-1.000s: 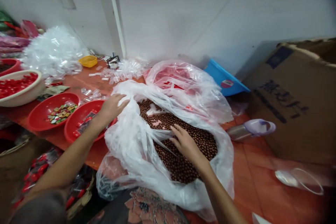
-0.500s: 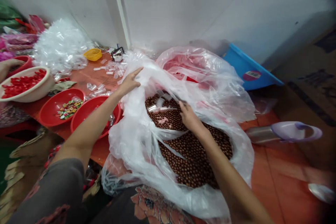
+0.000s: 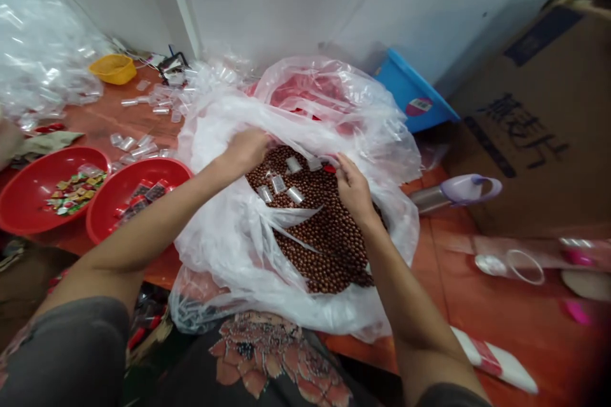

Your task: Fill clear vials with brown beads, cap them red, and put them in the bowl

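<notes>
A large white translucent plastic bag point(image 3: 224, 235) lies open before me, full of small shiny brown balls point(image 3: 324, 248). Several small clear plastic containers point(image 3: 278, 184) lie on top of the balls. My left hand point(image 3: 248, 149) is closed at the bag's left rim, with plastic film at its fingertips, slightly blurred. On the opposite side of the opening, my right hand point(image 3: 353, 187) pinches over the balls. Something clear and a bit of red show at its fingertips, too small to name.
Two red bowls point(image 3: 14, 203) point(image 3: 102, 216) with small packets and pieces stand left. Behind are loose clear containers point(image 3: 162, 98), a yellow basket point(image 3: 113, 68) and a clear plastic heap point(image 3: 42, 38). A blue tub point(image 3: 410, 89), cardboard box point(image 3: 525, 133) and bottle point(image 3: 453, 194) are at right.
My view has swung to the right. The left hand, spread above the bag before, has come down to its rim and closed. The clear containers now lie spread over the balls.
</notes>
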A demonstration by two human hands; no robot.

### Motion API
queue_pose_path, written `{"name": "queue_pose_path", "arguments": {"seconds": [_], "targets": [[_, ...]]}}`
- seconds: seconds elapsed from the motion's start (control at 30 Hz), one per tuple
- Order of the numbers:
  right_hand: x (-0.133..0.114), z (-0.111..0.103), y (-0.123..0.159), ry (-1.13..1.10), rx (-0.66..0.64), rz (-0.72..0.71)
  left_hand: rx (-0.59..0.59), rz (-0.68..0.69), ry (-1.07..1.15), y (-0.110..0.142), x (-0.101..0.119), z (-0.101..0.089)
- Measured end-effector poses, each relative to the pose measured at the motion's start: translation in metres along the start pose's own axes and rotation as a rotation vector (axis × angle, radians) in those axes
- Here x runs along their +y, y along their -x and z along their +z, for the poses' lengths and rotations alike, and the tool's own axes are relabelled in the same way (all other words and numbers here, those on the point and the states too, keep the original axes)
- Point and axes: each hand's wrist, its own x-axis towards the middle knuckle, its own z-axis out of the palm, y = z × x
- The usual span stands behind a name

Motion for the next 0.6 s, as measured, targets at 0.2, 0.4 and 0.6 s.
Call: {"name": "queue_pose_path", "arguments": {"seconds": [0.2, 0.4, 0.6], "targets": [[-0.002, -0.032, 0.039, -0.008, 0.089, 0.020, -0.314, 0.196, -0.047, 0.007, 0.053, 0.059], [0.022, -0.065, 0.009, 0.112, 0.184, -0.060, -0.261, 0.188, -0.041, 0.013, 0.039, 0.082], [0.046, -0.046, -0.032, 0.247, -0.261, -0.116, -0.268, 0.047, 0.024, 0.017, 0.041, 0.090]]}}
